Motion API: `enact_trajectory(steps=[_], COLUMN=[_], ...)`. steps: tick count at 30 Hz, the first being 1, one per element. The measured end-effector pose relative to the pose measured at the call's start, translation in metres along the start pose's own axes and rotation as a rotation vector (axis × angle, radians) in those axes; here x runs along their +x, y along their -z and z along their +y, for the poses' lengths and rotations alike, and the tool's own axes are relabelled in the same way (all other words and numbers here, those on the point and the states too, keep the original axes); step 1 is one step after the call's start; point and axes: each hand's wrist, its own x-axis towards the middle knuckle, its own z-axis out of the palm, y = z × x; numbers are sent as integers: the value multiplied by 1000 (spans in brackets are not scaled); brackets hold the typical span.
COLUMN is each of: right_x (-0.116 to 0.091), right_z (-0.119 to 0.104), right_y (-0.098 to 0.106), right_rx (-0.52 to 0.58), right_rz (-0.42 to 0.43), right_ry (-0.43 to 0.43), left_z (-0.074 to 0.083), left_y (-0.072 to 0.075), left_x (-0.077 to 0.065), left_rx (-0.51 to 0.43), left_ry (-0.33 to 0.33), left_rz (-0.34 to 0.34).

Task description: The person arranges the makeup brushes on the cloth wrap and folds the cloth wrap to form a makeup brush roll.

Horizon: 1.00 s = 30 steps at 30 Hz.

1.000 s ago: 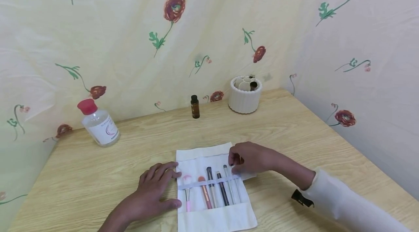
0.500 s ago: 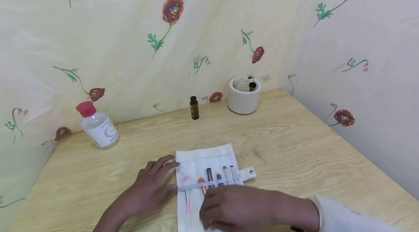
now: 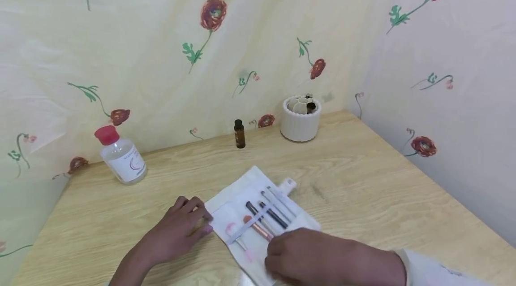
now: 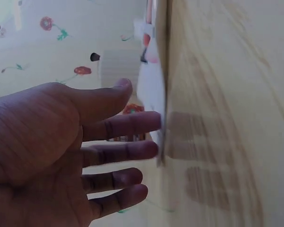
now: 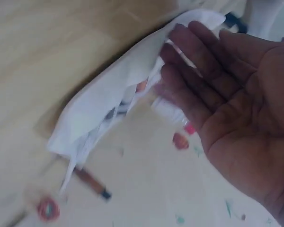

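Across the wooden tabletop (image 3: 363, 187), between both hands: a white fabric makeup-brush roll (image 3: 235, 188), unrolled, with brushes facing up. Squared to the near side a second ago, now swung counterclockwise, with a slanting far edge and the snap tab (image 3: 287, 186) aimed away to the far right instead of sideways. At the roll's near end, after leaving the snap tab: right hand (image 3: 304, 254), with loosely bent fingers at the cloth and a bare palm in the right wrist view; pinching or merely pushing, cannot tell through the motion blur. At the roll's left edge: left hand (image 3: 181, 227), relaxed and spread, fingertips against or just beside the cloth, holding nothing. Carried round together under the roll's elastic strap (image 3: 242, 230): pink-handled brush (image 3: 247, 254), copper-headed brush (image 3: 262, 231), black-handled brush (image 3: 276, 217) and slimmer brushes (image 3: 278, 205). Judged from that, a reorientation of the whole roll, not a removal of any brush. Unmoved beyond the roll: amber bottle (image 3: 239, 136) behind, white ribbed pot (image 3: 300, 125) behind and right, red-capped clear bottle (image 3: 125, 160) behind and left.
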Motion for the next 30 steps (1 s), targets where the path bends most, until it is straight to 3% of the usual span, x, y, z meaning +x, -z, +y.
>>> enact_trajectory(steps=[3, 6, 10, 12, 16, 20, 24, 30], right_x=[-11, -19, -27, -31, -35, -37, -39, -41], right_z=[12, 25, 40, 44, 47, 50, 55, 66], right_y=[3, 3, 2, 1, -4, -9, -12, -15], right_rx=[-72, -128, -122, -98, -59, -53, -9, 206], right_rz=[-35, -81, -113, -111, -65, 8, 64, 113], right_ry=[-150, -262, -371, -395, -379, -346, -347, -426], left_z=[6, 15, 23, 24, 24, 25, 24, 18], left_y=[6, 8, 3, -1, -5, -3, 0, -3], left_x=[-2, -5, -6, -5, -3, -3, -2, 3], left_rx=[16, -12, -116, -133, -79, -64, -141, -239], left_ry=[-36, -102, -140, -135, -129, -160, -148, -54], left_rz=[-45, -132, -249, -272, -256, -191, -123, -48])
